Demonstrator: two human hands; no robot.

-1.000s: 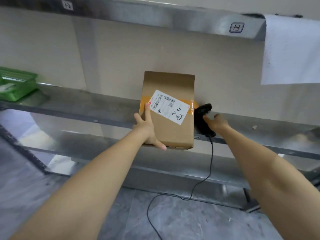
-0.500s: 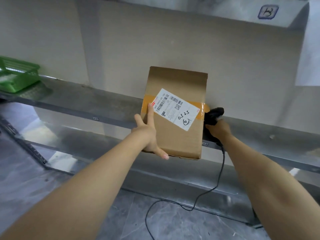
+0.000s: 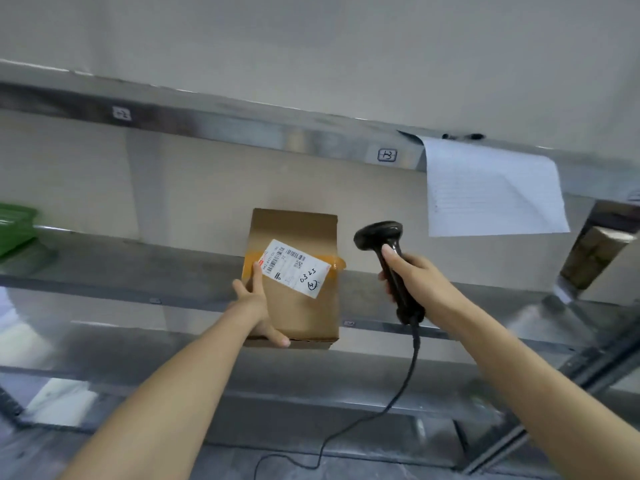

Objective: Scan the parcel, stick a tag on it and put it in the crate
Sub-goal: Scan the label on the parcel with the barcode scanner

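A pale wall backs a run of steel shelving, its rails marked with small handwritten tags, and a sheet of white paper [image 3: 491, 188] hangs from the upper rail on the right. The cardboard parcel [image 3: 298, 306] is held up in front of the middle shelf [image 3: 104, 258], near that shelf's front edge, with its far end seemingly leaning on or just above the steel; I cannot tell which. Its white shipping label [image 3: 294, 268], with barcodes and a handwritten "0325", faces the person, laid across a band of orange tape.

The left hand [image 3: 258, 306] cups the parcel's lower left corner, fingers spread up the face and thumb tucked under the bottom edge. The right hand [image 3: 412, 275] is wrapped firmly round the grip of a black corded barcode scanner [image 3: 391, 258], whose head sits just beside the parcel's right edge, apparently not yet turned onto the label.

From the way one hand carries it at a corner, I would judge the box light. The board looks stiff and dry, with crisp edges, so it should take a grip well, better by the edges and underside than by the slick tape or over the barcode, which must stay uncovered. A green crate [image 3: 15, 226] sits well apart at the shelf's far left end.
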